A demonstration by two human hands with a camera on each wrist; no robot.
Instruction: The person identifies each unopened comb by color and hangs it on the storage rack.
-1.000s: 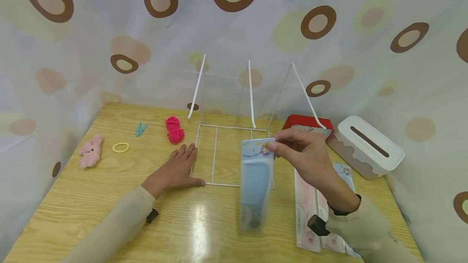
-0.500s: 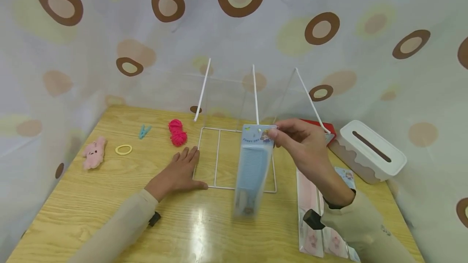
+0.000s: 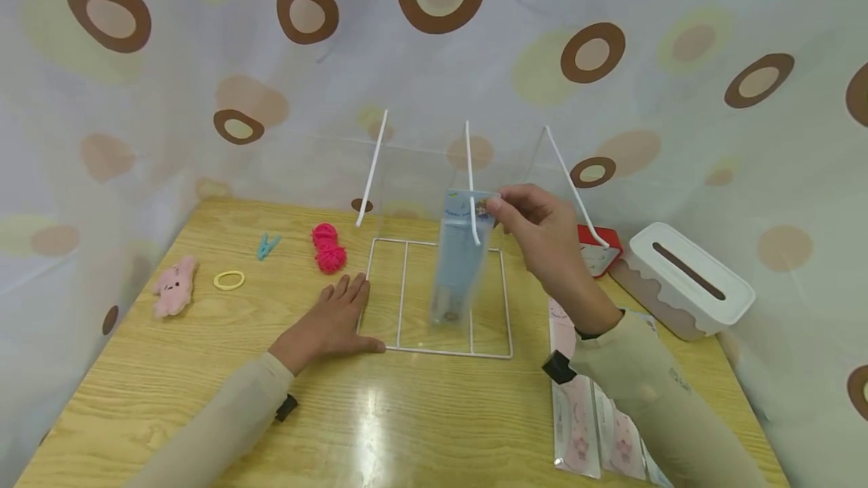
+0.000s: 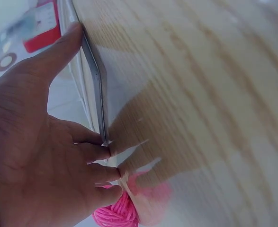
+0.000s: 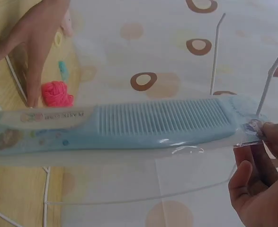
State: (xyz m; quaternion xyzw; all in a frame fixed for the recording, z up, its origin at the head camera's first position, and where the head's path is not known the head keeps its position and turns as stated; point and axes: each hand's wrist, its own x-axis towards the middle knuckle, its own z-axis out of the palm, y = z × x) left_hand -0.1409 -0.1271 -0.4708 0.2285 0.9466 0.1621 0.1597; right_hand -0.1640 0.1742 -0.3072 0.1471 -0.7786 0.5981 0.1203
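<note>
A dotted curtain backs the wooden table (image 3: 169,390). The white wire rack (image 3: 434,300) stands at 12 o'clock, its frame partly hidden by the packaged blue comb (image 3: 456,262). Since a second ago the right hand (image 3: 536,236), pinching the pack's top, has lifted it to the middle prong. The left hand (image 3: 332,318) lies flat and released at the rack's 9 o'clock edge.

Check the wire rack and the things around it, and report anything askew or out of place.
Nothing looks damaged or spilled. The white wire rack sits flat, with the left hand pressing on its left edge. The right hand pinches the packaged blue comb by its top, hanging at the middle hook. The pink packets overhang the table's near edge.
</note>
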